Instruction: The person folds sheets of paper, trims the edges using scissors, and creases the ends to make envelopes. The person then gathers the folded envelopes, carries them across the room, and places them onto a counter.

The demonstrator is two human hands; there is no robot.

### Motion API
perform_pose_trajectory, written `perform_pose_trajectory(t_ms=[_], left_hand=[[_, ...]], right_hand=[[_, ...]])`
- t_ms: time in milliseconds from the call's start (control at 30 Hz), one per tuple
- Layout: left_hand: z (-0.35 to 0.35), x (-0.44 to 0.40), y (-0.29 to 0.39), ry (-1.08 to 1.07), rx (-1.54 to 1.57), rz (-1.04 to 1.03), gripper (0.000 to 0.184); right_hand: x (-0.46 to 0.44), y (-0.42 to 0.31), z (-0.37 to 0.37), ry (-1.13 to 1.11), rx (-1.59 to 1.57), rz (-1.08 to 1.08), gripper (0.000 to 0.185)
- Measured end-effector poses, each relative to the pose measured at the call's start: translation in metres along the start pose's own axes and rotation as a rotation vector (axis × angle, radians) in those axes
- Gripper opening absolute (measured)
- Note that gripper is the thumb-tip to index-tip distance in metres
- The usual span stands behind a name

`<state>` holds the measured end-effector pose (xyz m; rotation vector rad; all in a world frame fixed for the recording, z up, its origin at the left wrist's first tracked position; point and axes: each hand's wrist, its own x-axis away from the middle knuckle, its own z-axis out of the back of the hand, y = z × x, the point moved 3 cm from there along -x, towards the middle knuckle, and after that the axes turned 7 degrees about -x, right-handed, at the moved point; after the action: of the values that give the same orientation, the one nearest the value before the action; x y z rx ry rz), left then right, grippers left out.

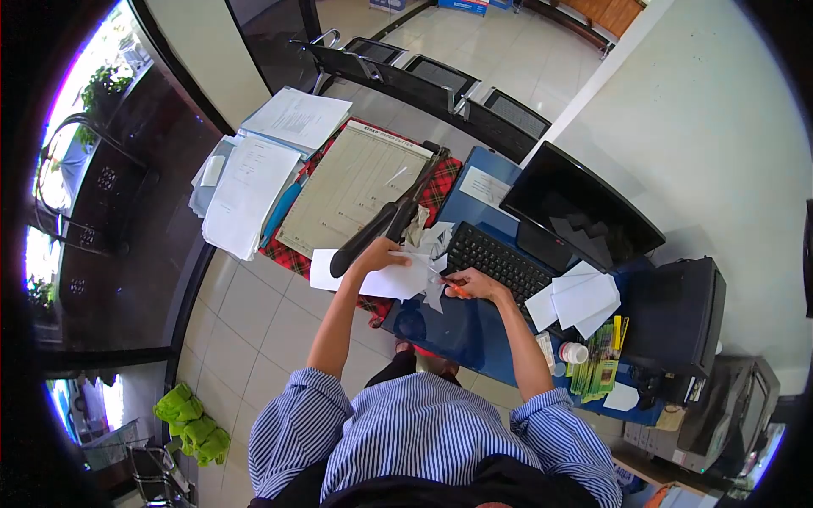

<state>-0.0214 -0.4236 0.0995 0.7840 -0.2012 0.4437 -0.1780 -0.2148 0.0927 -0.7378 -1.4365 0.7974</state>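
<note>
My left hand [381,256] is closed on a sheet of white paper [360,278], which lies partly over the red plaid cloth. In my right hand [476,284] are scissors with orange handles [458,291]. The blades point left toward the paper's right edge, but whether they touch it cannot be made out. Crumpled paper scraps [434,240] lie just beyond the hands, beside the keyboard. The paper cutter [351,190] stands beyond my left hand, and its black handle [364,239] reaches close to my left wrist.
Stacked documents [250,190] sit left of the cutter. Right of it are a keyboard [495,261], a monitor [584,207], white paper pieces [576,298], a white bottle [573,352] and a black printer-like machine [669,313]. Metal chairs [432,80] stand behind the desk.
</note>
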Motion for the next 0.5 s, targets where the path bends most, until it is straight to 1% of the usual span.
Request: perform_pose_trajectory(t_ms=[67, 200, 500], left_hand=[[0.0, 0.001, -0.001, -0.001, 0.006, -0.001, 0.044], [-0.003, 0.0, -0.006, -0.004, 0.054, 0.025, 0.045], [-0.002, -0.003, -0.008, -0.027, 0.019, 0.031, 0.046]], right_hand=[[0.001, -0.003, -0.003, 0.01, 0.009, -0.007, 0.041], [0.002, -0.008, -0.009, -0.01, -0.151, -0.003, 0.032], [-0.002, -0.003, -0.012, 0.013, -0.165, 0.017, 0.028]])
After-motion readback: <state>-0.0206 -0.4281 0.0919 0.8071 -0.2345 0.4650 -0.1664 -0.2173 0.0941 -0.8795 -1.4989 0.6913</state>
